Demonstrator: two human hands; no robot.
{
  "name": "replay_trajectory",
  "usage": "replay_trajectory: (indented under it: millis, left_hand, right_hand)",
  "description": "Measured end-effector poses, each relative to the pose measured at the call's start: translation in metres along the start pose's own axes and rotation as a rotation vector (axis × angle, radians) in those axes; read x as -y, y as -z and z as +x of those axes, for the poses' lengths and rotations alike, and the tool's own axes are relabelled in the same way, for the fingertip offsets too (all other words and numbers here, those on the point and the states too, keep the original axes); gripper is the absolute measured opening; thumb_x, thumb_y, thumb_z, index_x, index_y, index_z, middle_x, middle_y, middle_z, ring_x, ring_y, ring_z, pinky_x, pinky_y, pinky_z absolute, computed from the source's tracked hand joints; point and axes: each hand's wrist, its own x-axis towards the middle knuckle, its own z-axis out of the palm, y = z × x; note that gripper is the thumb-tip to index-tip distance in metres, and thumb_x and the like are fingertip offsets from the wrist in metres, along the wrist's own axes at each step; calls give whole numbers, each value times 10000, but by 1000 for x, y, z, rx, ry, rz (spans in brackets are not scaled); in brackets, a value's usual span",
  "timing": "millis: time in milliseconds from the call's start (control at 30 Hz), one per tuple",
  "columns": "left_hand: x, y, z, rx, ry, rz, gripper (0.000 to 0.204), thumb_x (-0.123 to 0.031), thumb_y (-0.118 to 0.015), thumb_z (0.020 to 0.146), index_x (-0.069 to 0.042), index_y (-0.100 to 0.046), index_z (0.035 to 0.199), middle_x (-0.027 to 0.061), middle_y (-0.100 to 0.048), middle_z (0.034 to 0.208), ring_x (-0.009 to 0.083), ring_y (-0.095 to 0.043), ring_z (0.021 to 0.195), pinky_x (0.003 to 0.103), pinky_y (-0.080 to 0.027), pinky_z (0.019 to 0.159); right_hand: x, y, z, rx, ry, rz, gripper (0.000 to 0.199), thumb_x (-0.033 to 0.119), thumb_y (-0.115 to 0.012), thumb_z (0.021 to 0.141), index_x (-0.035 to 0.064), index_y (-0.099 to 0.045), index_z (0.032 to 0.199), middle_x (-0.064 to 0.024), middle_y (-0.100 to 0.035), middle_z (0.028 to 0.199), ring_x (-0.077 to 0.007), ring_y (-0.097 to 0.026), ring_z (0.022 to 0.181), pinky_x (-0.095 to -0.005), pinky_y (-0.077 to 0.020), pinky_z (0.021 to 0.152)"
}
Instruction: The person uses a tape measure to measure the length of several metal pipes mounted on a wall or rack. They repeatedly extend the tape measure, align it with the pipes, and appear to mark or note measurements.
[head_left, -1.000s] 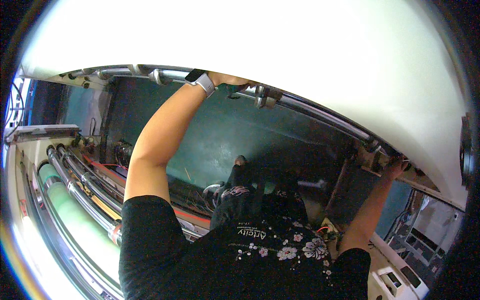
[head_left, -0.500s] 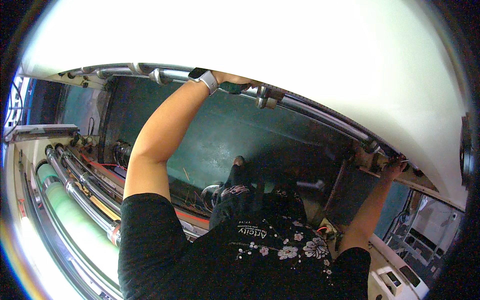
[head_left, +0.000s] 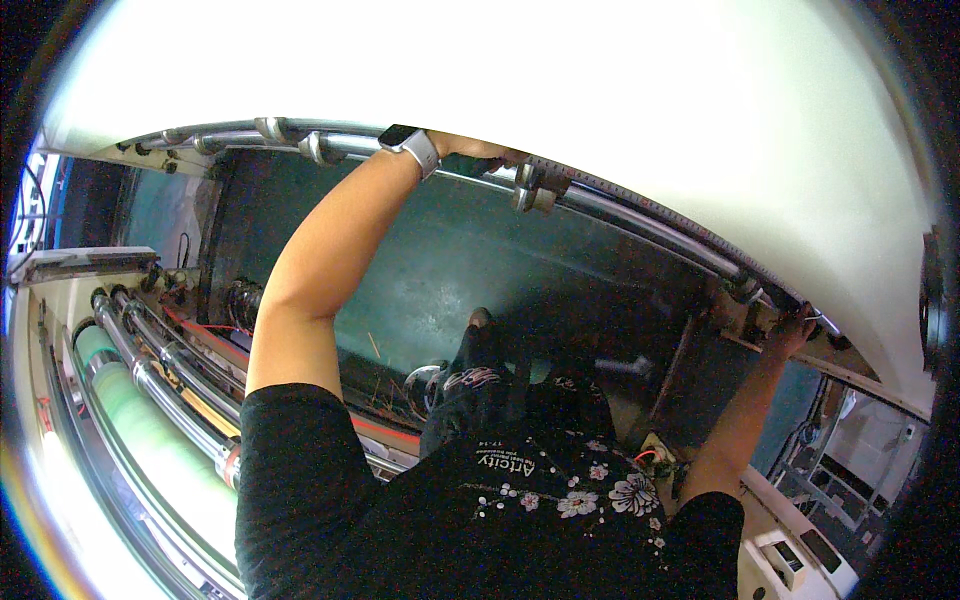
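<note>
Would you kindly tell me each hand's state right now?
Left hand: by the ruled strip's left end; fingers partly hidden, grip cannot be told.
Right hand: by its right end; too dark to tell.

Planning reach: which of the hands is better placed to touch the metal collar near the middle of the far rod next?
Left, I'd judge: the left hand is close beside that metal collar, while the right hand is well off toward the far rod's right end.

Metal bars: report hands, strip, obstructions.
Left hand at metal bars, grip unclear. Right hand near their right end, grip unclear. Marked strip between hands. White cover partly hides left hand.
</note>
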Motion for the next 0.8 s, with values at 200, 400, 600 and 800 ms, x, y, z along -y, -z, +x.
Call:
replay_trajectory:
  millis: [200,400,600,800]
  left_hand:
    - [1,-2,7,42,-4,0,285,-280,-615,675,-92,-616,889,91,-604,828,215,-566,792,340,-440,733]
    - [-4,-1,10,247,69,91,270,-268,-616,672,-89,-621,873,91,-608,805,209,-572,776,339,-444,720]
    - [17,-20,13,358,132,23,390,-321,-626,680,-75,-572,978,98,-601,848,242,-554,810,355,-435,753]
    - [12,-17,16,546,268,-185,235,-249,-536,730,-125,-612,914,79,-604,826,202,-544,774,347,-415,741]
  right_hand:
    - [-79,-104,-8,-89,27,42,465,175,-564,750,87,-420,1183,-112,-501,1128,-286,-429,1061,-379,-342,889]
    - [-23,-23,-5,-157,-121,276,456,202,-545,773,73,-410,1189,-132,-486,1142,-352,-408,1065,-407,-334,903]
    - [-20,0,10,-91,-241,232,380,222,-501,821,92,-409,1166,-166,-505,1084,-345,-460,992,-385,-424,784]
    - [-2,26,23,-166,-976,1974,294,237,-468,852,100,-424,1109,-109,-485,1111,-233,-495,922,-313,-425,706]
